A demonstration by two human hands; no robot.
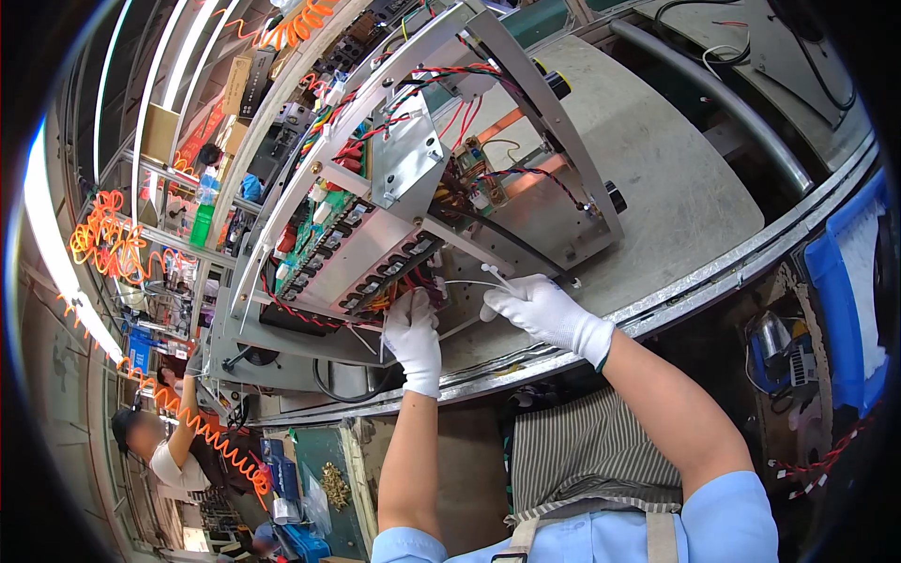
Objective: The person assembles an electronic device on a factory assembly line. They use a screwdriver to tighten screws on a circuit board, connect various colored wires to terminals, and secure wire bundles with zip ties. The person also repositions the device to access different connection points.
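Note:
An open metal chassis (572,169) with green circuit boards (324,225) and many coloured wires stands tilted in front of me on the bench. My left hand (413,340), in a white glove, has its fingers closed round a bundle of red, yellow and dark wires (405,289) at the chassis's lower edge. Its fingertips are partly hidden among them. To the right, my gloved right hand (544,314) pinches a thin white cable tie (465,281). The tie's strip curves left toward the wire bundle; where its far end goes is hidden.
A grey conveyor line with a metal edge (657,324) carries the chassis. A metal bar (723,108) crosses at the upper right. Right of me sits a blue bin (849,291). Orange coiled hoses (202,427) hang at left, where another person (174,450) works.

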